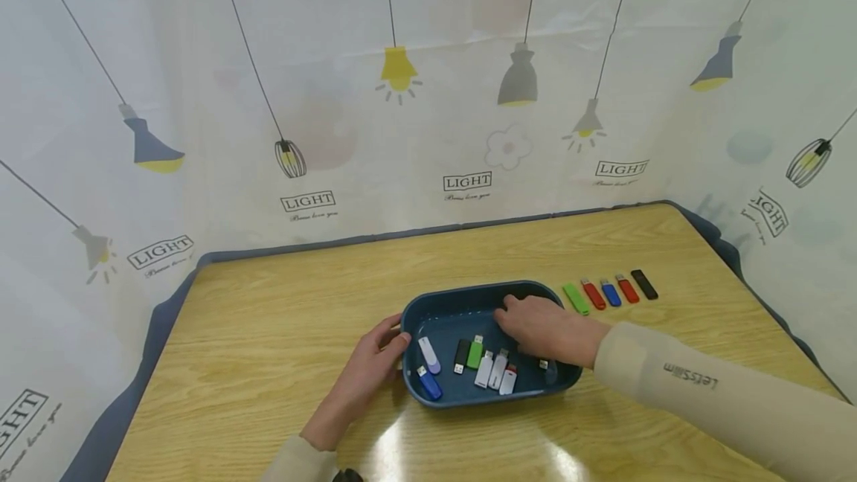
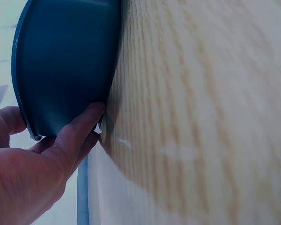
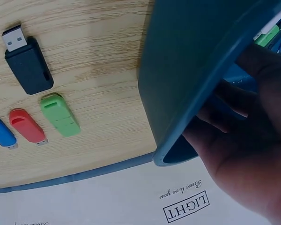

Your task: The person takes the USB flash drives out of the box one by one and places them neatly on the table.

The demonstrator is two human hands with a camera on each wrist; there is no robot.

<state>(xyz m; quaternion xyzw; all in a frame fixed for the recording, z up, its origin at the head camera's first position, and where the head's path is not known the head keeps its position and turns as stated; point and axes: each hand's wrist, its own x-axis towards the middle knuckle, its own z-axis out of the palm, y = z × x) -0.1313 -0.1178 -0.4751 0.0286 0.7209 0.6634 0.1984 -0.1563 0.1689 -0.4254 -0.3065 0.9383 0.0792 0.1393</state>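
Observation:
My left hand (image 1: 371, 355) grips the left end of a dark blue tray (image 1: 492, 400), thumb at the rim and fingers along the outer wall (image 2: 65, 61). My right hand (image 1: 538, 326) reaches down inside the tray's right part; its fingertips are hidden, and whether they hold anything cannot be seen. In the tray lie several USB sticks: a white-and-lavender one (image 1: 429, 357) and a blue one (image 1: 431, 385) at the left, a black one (image 1: 461, 354), a green one (image 1: 474, 354) and several whitish ones (image 1: 498, 370) in the middle. Another stick's plug (image 1: 544, 364) shows below my right wrist.
Right of the tray, a row of USB sticks lies on the wooden table (image 1: 281, 333): green (image 1: 576, 299), red (image 1: 593, 294), blue (image 1: 611, 293), red (image 1: 627, 288), black (image 1: 644, 284). The right wrist view shows a black stick (image 3: 30, 65) nearer me. A printed curtain (image 1: 402, 140) stands behind.

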